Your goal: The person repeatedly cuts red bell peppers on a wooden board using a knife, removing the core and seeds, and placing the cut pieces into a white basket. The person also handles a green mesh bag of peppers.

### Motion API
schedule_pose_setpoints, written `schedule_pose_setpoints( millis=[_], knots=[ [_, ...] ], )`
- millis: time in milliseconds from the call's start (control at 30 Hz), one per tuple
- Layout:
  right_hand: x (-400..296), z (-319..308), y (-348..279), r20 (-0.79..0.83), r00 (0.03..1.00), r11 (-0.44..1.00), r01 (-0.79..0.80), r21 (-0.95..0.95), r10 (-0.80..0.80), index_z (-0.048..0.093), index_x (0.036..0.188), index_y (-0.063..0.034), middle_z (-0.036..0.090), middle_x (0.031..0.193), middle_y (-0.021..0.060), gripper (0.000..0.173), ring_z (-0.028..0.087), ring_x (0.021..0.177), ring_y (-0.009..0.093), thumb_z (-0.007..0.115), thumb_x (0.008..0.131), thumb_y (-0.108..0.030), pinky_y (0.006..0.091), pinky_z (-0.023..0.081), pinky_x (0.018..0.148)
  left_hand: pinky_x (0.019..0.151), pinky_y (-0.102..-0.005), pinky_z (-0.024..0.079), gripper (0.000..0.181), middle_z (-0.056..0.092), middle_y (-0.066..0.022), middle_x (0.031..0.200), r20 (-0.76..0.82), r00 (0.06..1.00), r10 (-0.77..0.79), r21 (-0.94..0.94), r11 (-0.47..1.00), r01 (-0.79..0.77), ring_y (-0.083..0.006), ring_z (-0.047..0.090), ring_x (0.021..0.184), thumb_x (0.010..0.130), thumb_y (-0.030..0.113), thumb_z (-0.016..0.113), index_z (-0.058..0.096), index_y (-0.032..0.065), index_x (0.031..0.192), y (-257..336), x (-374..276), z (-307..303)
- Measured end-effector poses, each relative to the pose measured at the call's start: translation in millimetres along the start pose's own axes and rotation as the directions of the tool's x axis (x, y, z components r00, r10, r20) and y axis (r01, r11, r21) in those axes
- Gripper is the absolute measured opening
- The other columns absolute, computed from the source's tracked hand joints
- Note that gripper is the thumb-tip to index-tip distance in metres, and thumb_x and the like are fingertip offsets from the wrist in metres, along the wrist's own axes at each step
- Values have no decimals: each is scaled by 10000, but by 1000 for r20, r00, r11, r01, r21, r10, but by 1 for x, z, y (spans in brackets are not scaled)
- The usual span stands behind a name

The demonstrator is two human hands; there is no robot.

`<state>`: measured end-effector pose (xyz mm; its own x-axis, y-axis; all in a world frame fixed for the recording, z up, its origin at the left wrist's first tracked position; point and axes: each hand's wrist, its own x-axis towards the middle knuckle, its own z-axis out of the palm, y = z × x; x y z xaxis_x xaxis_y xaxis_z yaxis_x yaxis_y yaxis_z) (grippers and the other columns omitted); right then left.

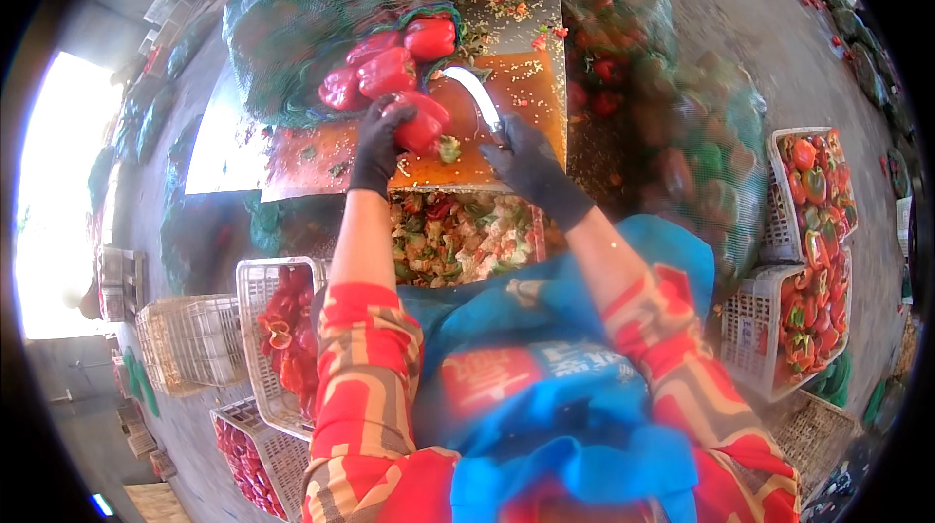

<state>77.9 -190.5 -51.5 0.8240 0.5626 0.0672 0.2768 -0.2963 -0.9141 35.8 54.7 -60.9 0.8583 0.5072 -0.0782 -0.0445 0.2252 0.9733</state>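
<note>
My left hand (pixel 383 139), in a dark glove, grips a red bell pepper (pixel 424 123) whose green stem end points toward me. In my gloved right hand (pixel 527 158) is a knife with a curved blade (pixel 475 92), its tip angled up and left, apart from the pepper. Under both hands lies an orange-brown cutting board (pixel 511 128) strewn with pale seeds. Several more red peppers (pixel 387 72) spill from the mouth of a green mesh sack (pixel 314 33) just beyond my left hand.
Below the board's near edge sits a bin of pepper scraps (pixel 460 238). White plastic crates with red peppers stand at left (pixel 281 267) and right (pixel 778 194). Filled mesh sacks (pixel 701 165) crowd the table's right side. Seeds and bits litter the metal tabletop (pixel 511 12).
</note>
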Motion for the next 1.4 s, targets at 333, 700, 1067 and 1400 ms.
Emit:
schedule_pose_setpoints(
  millis=[333, 700, 1067, 1400],
  knots=[
    [-9, 13, -10, 69, 986, 819, 162, -550, -149, 485, 1038, -64, 657, 880, 170, 231, 650, 813, 365, 536, 859, -201, 490, 494, 700, 867, -292, 456, 281, 624, -95, 1062, -179, 913, 367, 355, 889, -289, -143, 561, 948, 953, 163, 542, 564, -37, 1149, -45, -24, 19],
    [37, 10, -11, 310, 951, 753, 203, -626, 2, 515, 1087, -31, 648, 908, 205, 259, 622, 849, 396, 430, 907, -196, 486, 487, 759, 814, -323, 464, 257, 643, -137, 988, -127, 950, 284, 265, 933, -243, -193, 583, 898, 933, 170, 553, 593, -22, 1100, -46, -11, 12],
    [31, 25, 7, 395, 915, 598, 271, -754, 84, 633, 1037, -87, 677, 997, 180, 241, 669, 923, 334, 465, 888, -175, 459, 527, 770, 859, -394, 454, 472, 625, -188, 1056, -192, 877, 441, 751, 641, -158, -303, 592, 962, 849, 389, 640, 583, 45, 1167, -53, -16, 38],
    [-9, 8, 4, 255, 961, 636, 131, -760, 106, 623, 1024, -54, 674, 997, 187, 227, 665, 928, 341, 520, 844, -146, 451, 529, 769, 851, -428, 465, 550, 646, -222, 1042, -244, 936, 255, 769, 639, 26, -366, 618, 981, 818, 498, 642, 574, 68, 1154, -44, -28, 62]
  ],
)
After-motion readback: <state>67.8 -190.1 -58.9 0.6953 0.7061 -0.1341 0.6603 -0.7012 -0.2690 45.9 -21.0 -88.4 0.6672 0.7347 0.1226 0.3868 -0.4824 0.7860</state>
